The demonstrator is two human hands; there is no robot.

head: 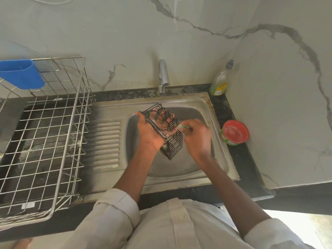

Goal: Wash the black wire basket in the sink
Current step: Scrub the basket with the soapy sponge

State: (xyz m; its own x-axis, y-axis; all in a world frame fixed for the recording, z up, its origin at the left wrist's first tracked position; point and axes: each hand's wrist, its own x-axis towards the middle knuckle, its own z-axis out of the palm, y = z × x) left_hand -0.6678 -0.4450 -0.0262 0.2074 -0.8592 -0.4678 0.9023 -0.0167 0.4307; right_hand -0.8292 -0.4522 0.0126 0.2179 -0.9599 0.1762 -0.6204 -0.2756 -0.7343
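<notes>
at the far left a blue plastic holder [22,73] hangs on the rim of a silver wire dish rack [46,133], which sits on the dark counter [251,159] beside the ribbed drainboard [106,142] of the steel sink [181,168]. a chrome tap [163,76] rises from the back edge of the sink, its spout over the basin.

over the basin the left hand [149,133] holds the black wire basket [164,131] up off the sink floor, tilted, with its open end toward the tap. the left fingers [162,116] are spread and reach inside the basket, showing through the wires, while the thumb lies outside on its left edge. just right of the basket the right hand [196,137] is blurred; its fingertips are pinched on a small green scrubber [183,127] pressed against the basket's right side.

both forearms are bare, with pale sleeves [115,211] rolled up near the elbows.

further right, on the counter beside the sink, stands a round green tub with a red top [235,132]. behind it, in the corner against the marble-look wall [278,87], is a bottle of yellow-green dish liquid [220,81].
</notes>
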